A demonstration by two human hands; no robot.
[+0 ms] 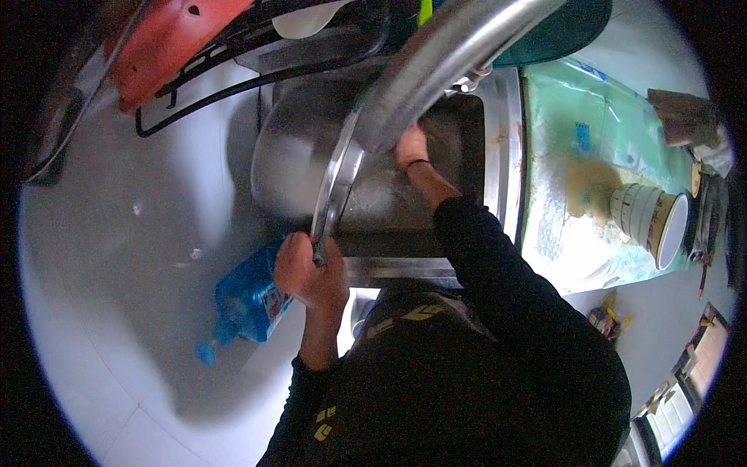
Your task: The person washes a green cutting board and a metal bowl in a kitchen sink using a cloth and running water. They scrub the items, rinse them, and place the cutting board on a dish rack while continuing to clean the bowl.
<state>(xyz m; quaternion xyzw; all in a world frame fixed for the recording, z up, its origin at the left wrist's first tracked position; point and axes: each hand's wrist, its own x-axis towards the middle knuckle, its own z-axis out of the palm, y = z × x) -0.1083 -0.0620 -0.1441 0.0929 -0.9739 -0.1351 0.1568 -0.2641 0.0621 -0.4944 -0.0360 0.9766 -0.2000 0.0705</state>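
Observation:
In front of me is a stainless steel sink (397, 268), partly crossed by a thick metal spout (449, 64) close to the camera. My left hand (312, 268) grips the near end of a shiny metal rim (338, 169). The rim appears to belong to a rounded metal vessel (286, 169) tilted in the sink, though its full shape is unclear. My right hand (412, 149) reaches into the sink, blurred, with its fingers hidden behind the spout. Whether it holds anything is not visible. A blue plastic bottle (245, 295) with a blue cap lies beside my left hand.
A black wire rack (210, 99) stands at the upper left with a red plastic item (169, 46) and a white rounded dish (306, 20). To the right, a green-covered table (583, 111) carries a ringed white tub (648, 222) and a brown cloth (683, 117).

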